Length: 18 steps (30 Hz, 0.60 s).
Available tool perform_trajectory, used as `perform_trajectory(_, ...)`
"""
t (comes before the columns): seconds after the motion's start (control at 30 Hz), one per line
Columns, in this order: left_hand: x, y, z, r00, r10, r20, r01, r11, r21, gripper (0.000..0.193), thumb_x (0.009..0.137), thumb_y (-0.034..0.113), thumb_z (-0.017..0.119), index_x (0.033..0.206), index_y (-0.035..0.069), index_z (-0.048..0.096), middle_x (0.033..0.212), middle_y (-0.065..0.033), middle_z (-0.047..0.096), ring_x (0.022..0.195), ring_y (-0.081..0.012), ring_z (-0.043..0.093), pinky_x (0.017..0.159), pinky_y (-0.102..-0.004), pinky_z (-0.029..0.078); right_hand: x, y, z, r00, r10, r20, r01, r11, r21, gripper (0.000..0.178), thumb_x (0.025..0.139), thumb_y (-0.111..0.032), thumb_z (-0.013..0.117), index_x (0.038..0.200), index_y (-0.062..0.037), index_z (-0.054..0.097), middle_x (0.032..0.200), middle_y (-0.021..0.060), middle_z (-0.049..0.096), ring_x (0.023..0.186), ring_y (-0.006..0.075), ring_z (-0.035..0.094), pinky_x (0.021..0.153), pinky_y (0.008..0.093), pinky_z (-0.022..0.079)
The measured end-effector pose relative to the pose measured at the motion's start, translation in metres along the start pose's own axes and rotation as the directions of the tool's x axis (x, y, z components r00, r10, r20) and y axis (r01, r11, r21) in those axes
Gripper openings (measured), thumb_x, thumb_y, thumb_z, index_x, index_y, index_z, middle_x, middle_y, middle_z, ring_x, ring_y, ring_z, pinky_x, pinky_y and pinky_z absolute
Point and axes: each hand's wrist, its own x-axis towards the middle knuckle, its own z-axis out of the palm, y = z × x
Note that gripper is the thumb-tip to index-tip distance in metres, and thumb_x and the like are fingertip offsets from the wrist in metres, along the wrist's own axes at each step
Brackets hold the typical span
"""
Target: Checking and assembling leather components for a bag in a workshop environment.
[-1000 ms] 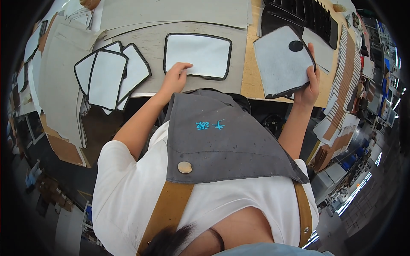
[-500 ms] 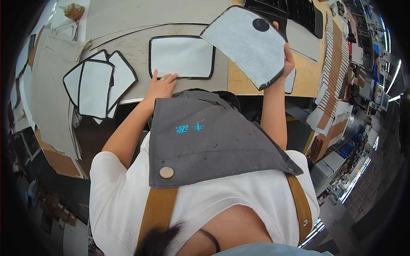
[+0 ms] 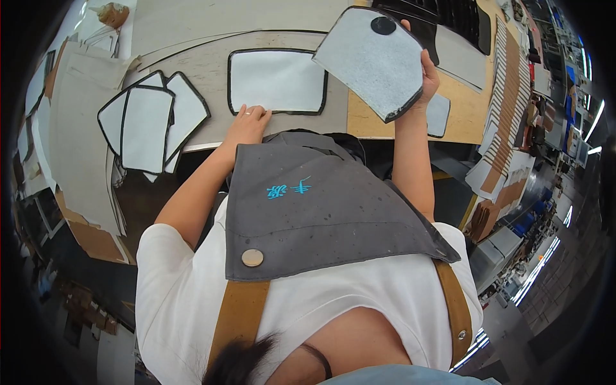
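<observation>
My right hand [image 3: 427, 83] grips a light grey panel [image 3: 372, 61] by its right edge and holds it tilted above the table. The panel has a black rim along part of its outline and a round black spot near the top. A white rectangular panel [image 3: 278, 80] with a black border lies flat on the table in front of me. At its lower left edge rests my left hand [image 3: 249, 123], fingers bent and fingertips against the border, not lifting it. Several similar white panels [image 3: 146, 131] overlap in a fanned pile on the left.
Grey sheet material [image 3: 192, 25] covers much of the table, with bare wood [image 3: 462, 122] on the right. Another pale panel [image 3: 437, 115] lies beyond my right wrist. Black pieces [image 3: 459, 25] are stacked at the far right, beside a long striped stack [image 3: 507, 96]. Large grey sheets [image 3: 74, 128] stand left.
My right hand has shifted the held panel slightly up and left, uncovering more of the pale panel behind it. My left hand's fingers have drawn closer together at the rectangular panel's edge.
</observation>
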Motion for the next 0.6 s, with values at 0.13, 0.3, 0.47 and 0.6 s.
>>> perform_trajectory(0.13,-0.003,0.013,-0.001,0.995,-0.061,-0.080,0.066,0.996,0.059,0.045,0.078,0.006,0.050,0.123,0.002,0.048,0.112,-0.0094,0.045,0.112,-0.0224,0.047,0.106,-0.0477,0.027,0.001,0.000,-0.006,1.000,0.020,0.001,-0.020,1.000,-0.020,0.054,0.088,-0.027,0.041,0.137,-0.0036,0.032,0.131,0.0165,0.046,0.116,0.0296,0.049,0.096,0.0415,0.042)
perform_trajectory(0.3,-0.006,0.014,0.004,0.986,-0.119,-0.118,0.121,0.993,0.008,0.044,0.079,0.007,0.051,0.123,0.005,0.049,0.112,-0.0072,0.046,0.113,-0.0213,0.047,0.106,-0.0480,0.024,0.003,0.003,-0.008,0.999,0.049,-0.012,-0.049,0.999,0.000,0.054,0.088,-0.027,0.040,0.137,-0.0035,0.032,0.132,0.0164,0.045,0.118,0.0300,0.048,0.097,0.0426,0.041)
perform_trajectory(0.47,-0.010,0.005,0.020,0.952,-0.128,-0.277,0.134,0.991,0.003,0.037,0.082,0.010,0.053,0.119,0.009,0.054,0.107,-0.0070,0.048,0.110,-0.0233,0.047,0.099,-0.0469,0.028,0.009,0.008,-0.001,0.999,0.052,0.010,-0.052,0.998,0.033,0.055,0.088,-0.029,0.040,0.137,-0.0038,0.031,0.131,0.0166,0.045,0.120,0.0309,0.046,0.098,0.0447,0.041)
perform_trajectory(0.6,-0.001,0.003,0.000,0.836,-0.493,-0.241,0.351,0.818,-0.455,0.027,0.087,0.015,0.051,0.113,0.010,0.058,0.106,-0.0098,0.052,0.107,-0.0242,0.048,0.094,-0.0428,0.031,0.013,0.017,0.006,0.997,0.047,0.055,-0.051,0.996,0.068,0.056,0.088,-0.029,0.040,0.137,-0.0049,0.030,0.132,0.0160,0.045,0.120,0.0317,0.046,0.098,0.0461,0.040)
